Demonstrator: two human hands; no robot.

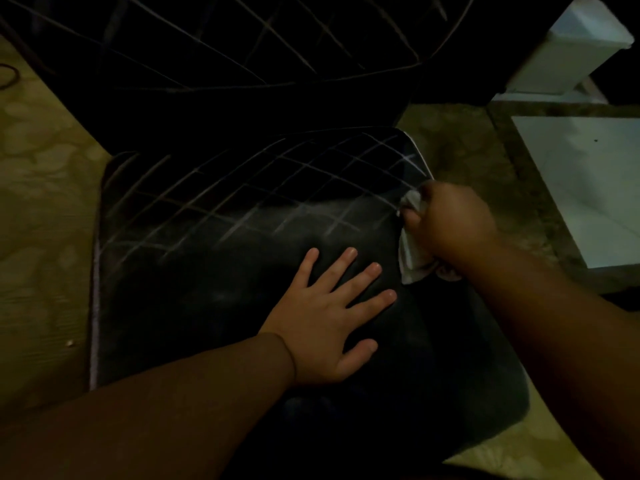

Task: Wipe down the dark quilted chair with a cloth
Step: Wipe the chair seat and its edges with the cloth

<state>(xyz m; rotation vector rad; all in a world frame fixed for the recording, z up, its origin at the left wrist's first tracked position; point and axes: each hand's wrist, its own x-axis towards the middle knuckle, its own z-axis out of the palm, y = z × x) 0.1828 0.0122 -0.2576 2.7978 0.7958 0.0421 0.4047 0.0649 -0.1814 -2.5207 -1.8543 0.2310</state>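
The dark quilted chair fills the middle of the view, its seat crossed by pale diamond stitching and its backrest rising at the top. My left hand lies flat on the front of the seat with fingers spread. My right hand grips a bunched pale cloth against the seat's right edge. Most of the cloth is hidden under that hand.
Patterned yellowish floor surrounds the chair. A white panel with a dark marbled border lies to the right, and a white boxy object stands at the top right. The scene is dimly lit.
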